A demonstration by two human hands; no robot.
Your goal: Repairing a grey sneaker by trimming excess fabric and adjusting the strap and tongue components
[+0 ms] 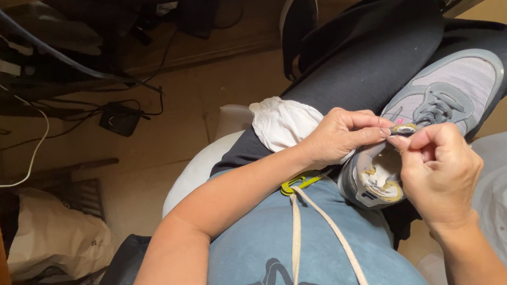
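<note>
The grey mesh sneaker (445, 96) lies on its side across the person's lap, directly under both hands, with the heel opening facing the body and the laced toe pointing away. The left hand (339, 134) is closed in a fingertip pinch at the collar edge; the right hand (439, 170) is likewise closed, pinching the same edge from the opposite side, thumb against forefinger. What the fingertips pinch is too small to tell.

Good practice, as a judgement: keep both pinches close together and brace the shoe against the thigh so that the edge stays taut.

The upper is woven mesh with smooth grey overlays; the lining looks worn and yellowed. A crumpled white cloth (282, 123) sits just left of the left hand. Two flat beige cords (319, 236) run down the blue shirt below the hands.
</note>
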